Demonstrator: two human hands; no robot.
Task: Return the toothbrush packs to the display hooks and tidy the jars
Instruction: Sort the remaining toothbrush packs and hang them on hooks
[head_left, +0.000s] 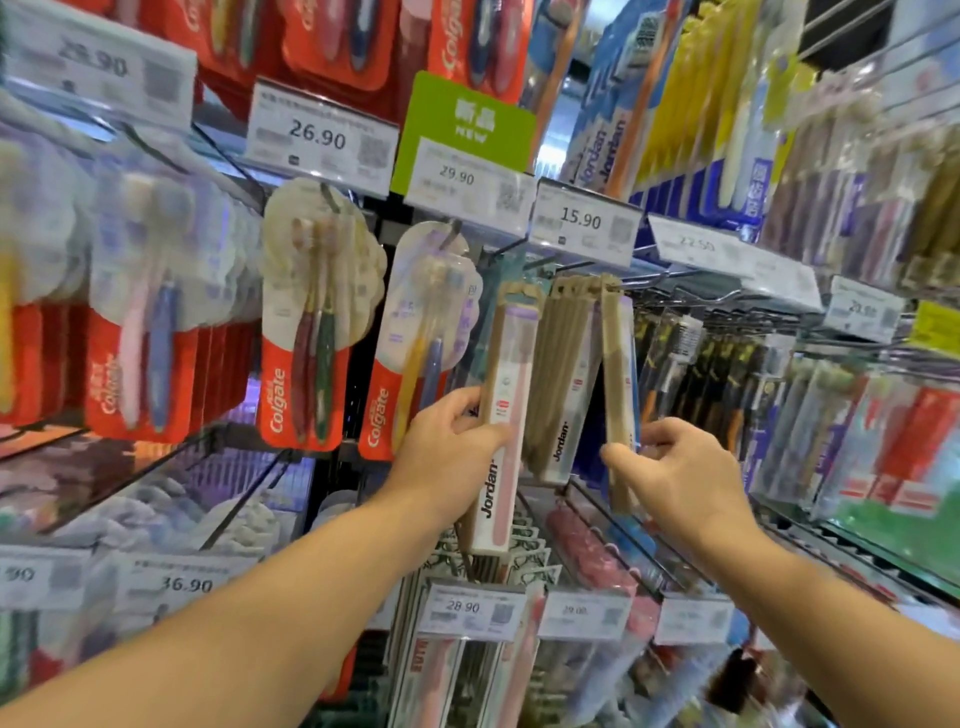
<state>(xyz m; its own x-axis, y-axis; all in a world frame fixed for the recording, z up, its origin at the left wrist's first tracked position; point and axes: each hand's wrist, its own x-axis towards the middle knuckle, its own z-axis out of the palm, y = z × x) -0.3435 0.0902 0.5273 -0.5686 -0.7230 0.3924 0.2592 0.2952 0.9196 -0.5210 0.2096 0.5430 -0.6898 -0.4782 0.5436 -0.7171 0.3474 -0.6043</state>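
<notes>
Rehanging toothbrush packs below the 15.90 price tag (582, 221).

Left of the tag, the left hand (447, 452) pinches a pink pack (501, 415); beneath it, the right hand (680, 473) grips a tan pack (618, 374) near its hook (649, 278). Next, likely thread each hang-hole on. No jars visible.

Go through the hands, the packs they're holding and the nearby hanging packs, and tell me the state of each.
Left hand: gripping the pink Jordan pack.
Pink Jordan pack: upright, top near a hook.
Right hand: gripping the blue Jordan pack.
Blue Jordan pack: edge-on, top at a hook.
Hanging Jordan packs: on their hook.
</notes>
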